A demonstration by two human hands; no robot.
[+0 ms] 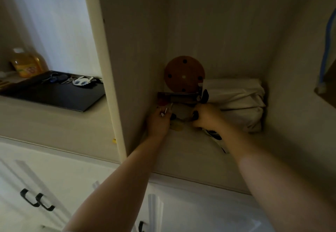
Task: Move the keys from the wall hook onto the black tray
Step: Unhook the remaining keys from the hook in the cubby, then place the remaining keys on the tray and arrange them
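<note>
Both hands reached deep into a pale wooden alcove: the left hand (pixel 158 120) pinched small metal keys (pixel 164 112) between its fingertips, while the right hand (pixel 205 116) curled closed around something too dark to identify. Beside them, far right, sat a rumpled white cloth bundle (pixel 238 102). A flat, glossy black tray (pixel 54 91) lay left, already carrying a key bunch (pixel 72 80). A round cork-brown disc (pixel 184 74) stood behind.

both arms outstretched, left hand (pixel 158 122) and right hand (pixel 205 116) close together, fingers curled
</note>
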